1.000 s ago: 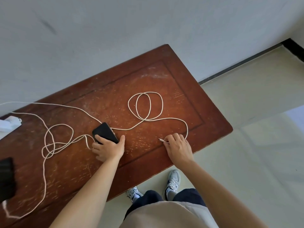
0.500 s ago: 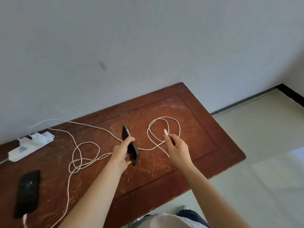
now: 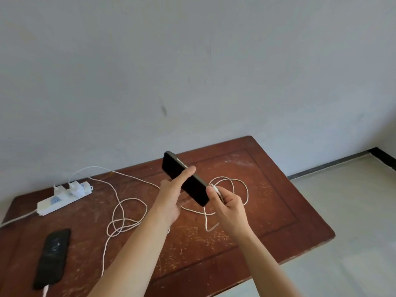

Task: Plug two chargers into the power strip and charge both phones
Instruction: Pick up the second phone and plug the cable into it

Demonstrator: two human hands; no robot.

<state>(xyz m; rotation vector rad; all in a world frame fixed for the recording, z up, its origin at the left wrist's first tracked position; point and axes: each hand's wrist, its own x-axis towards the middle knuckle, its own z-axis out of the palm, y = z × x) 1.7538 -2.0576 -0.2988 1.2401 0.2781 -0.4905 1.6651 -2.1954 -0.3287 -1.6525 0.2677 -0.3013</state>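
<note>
Scuffed brown bench (image 3: 278,211) against a grey wall — above it, left hand (image 3: 171,198) fingers clamp a black phone (image 3: 184,179); right hand (image 3: 229,202) fingers pinch the white cable plug (image 3: 215,188) at the phone's lower end.

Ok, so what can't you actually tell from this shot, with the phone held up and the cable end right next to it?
All from the head view:
- The held phone: its charging port is hidden by the right hand.
- Cable connector: too small to tell whether it is inserted.
- Phone on the table: its cable runs off the bottom edge.
- Power strip: its lead is cut off at the left edge; the switch is too small to read.
</note>
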